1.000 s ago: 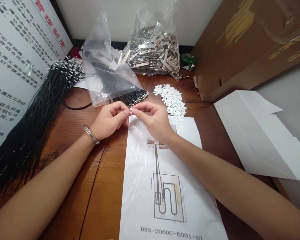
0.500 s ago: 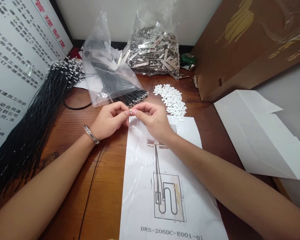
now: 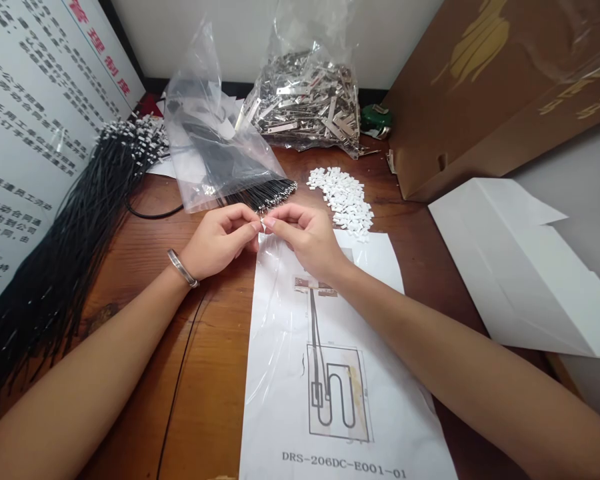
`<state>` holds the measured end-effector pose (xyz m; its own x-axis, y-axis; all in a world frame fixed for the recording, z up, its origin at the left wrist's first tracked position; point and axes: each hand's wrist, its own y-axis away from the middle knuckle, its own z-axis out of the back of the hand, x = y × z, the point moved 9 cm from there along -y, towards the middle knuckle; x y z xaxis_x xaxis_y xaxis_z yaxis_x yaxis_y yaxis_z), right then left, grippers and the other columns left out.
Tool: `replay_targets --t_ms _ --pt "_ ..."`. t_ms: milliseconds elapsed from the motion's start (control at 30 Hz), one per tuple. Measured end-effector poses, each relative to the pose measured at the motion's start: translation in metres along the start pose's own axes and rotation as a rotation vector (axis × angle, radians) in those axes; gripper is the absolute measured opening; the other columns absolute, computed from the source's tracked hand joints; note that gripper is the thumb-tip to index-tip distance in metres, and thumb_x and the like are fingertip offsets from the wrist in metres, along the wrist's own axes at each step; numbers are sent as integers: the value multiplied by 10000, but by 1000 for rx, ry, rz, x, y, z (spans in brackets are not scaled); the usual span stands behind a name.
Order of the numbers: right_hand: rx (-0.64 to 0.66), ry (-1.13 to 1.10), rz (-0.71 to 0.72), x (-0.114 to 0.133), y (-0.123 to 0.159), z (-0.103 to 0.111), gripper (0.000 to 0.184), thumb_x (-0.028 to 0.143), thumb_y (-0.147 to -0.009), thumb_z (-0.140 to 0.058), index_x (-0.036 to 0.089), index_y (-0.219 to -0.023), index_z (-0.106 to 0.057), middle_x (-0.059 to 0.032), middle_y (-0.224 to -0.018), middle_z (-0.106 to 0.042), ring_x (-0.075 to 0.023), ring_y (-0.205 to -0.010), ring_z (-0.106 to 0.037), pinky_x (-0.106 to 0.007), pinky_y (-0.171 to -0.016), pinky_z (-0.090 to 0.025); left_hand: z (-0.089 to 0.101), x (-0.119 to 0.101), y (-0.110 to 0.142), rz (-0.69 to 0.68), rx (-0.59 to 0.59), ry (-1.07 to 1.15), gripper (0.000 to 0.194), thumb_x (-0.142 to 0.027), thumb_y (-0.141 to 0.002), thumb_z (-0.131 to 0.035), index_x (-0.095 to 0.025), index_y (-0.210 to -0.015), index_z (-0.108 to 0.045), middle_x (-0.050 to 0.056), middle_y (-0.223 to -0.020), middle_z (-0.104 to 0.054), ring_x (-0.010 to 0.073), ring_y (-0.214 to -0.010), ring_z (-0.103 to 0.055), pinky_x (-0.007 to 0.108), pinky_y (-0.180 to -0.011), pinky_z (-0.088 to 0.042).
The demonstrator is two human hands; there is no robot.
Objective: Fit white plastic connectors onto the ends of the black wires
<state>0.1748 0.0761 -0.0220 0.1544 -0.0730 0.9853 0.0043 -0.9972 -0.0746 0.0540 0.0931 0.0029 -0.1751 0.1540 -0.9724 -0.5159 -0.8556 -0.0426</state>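
My left hand [image 3: 226, 241], with a metal bracelet at the wrist, is closed in a pinch at the centre. What lies between its fingertips is mostly hidden. A thin black wire [image 3: 189, 347] appears to run from beneath that hand down the table. Touching its fingertips, my right hand [image 3: 307, 239] pinches a tiny white connector [image 3: 263, 221], largely covered by the fingers. Just behind the hands, a bundle of black wires [image 3: 265, 195] with metal ends pokes out of a clear plastic bag [image 3: 185, 147]. A pile of small white connectors [image 3: 343, 200] lies right of them.
A printed drawing sheet [image 3: 280, 373] lies under my right forearm. At the back stands a clear bag of metal strips [image 3: 305, 100]. Black wires with white ends [image 3: 75, 220] hang along the left. To the right are a brown box [image 3: 480, 113] and a folded white carton [image 3: 520, 267].
Both hands stay in the same place. The fingertips shift slightly against each other, and the white connector between them shows a little differently.
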Motion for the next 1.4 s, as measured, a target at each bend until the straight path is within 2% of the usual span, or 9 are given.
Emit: replay_targets --t_ms 133,367,733,967,1400 --pt "23 4 10 2 0 -2 137 300 -727 -743 177 -727 -685 -16 -746 -690 -127 -705 -600 -311 -688 -463 0 1 0 7 9 4 165 -294 -789 -657 -157 -736 -582 -4 -566 -630 61 -423 -435 182 -401 -337" --pt "30 29 8 3 0 -2 158 321 -724 -708 178 -707 -643 1 -695 -630 -97 -618 -491 -274 -555 -366 -2 -1 0 -5 26 0 154 -281 -791 -652 -154 -737 -583 -4 -566 -632 60 -431 -441 177 -402 -340" --pt "86 -7 -25 3 -1 -6 199 333 -699 -738 181 -663 -615 9 -649 -578 -107 -616 -461 -272 -543 -319 -2 -2 1 -16 47 -22 138 -270 -791 -654 -148 -739 -615 4 -579 -646 64 -442 -442 184 -415 -347" --pt "137 -24 -68 2 -2 -9 102 265 -676 -652 186 -648 -594 13 -622 -539 -108 -611 -449 -267 -535 -301 -3 -4 2 -22 70 -49 146 -279 -797 -648 -138 -759 -655 9 -592 -653 62 -438 -434 188 -418 -345" --pt "124 -18 -42 4 -1 -9 122 293 -691 -657 198 -657 -589 14 -635 -540 -111 -614 -444 -265 -517 -286 -2 -4 3 -32 63 -31 179 -323 -800 -681 -152 -759 -642 12 -601 -658 69 -439 -442 200 -422 -348"
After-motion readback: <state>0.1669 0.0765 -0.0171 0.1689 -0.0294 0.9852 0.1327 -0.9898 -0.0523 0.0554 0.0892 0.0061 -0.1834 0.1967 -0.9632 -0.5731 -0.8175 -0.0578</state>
